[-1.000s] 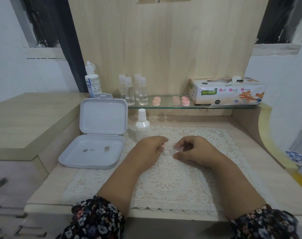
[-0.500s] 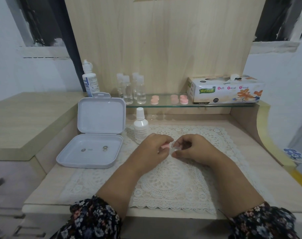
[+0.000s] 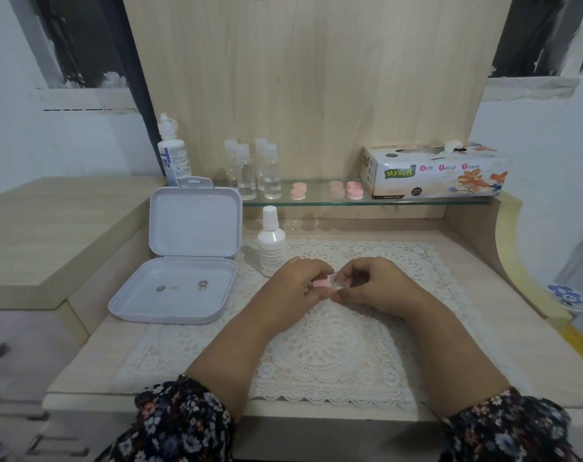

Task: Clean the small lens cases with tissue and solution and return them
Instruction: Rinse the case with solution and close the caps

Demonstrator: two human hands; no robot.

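Note:
My left hand (image 3: 293, 288) pinches a small pink lens case lid (image 3: 320, 283) between thumb and fingers above the lace mat (image 3: 333, 348). Right beside it, my right hand (image 3: 373, 285) pinches a small clear part (image 3: 337, 284) of the case; the two pieces almost touch. A small white solution bottle (image 3: 272, 241) stands just behind my left hand. Three more pink lens cases (image 3: 298, 191) (image 3: 336, 189) (image 3: 354, 190) sit on the glass shelf (image 3: 316, 201). A tissue box (image 3: 433, 173) stands at the shelf's right end.
An open white hinged box (image 3: 183, 261) lies left of the mat with a few small items in its tray. Several clear vials (image 3: 255, 170) and a tall solution bottle (image 3: 171, 151) stand at the shelf's left. A raised wooden counter (image 3: 50, 228) borders the left side.
My hands have lifted a little off the mat and drawn apart slightly. The pink lid now shows in my left fingers, separate from the clear part in my right.

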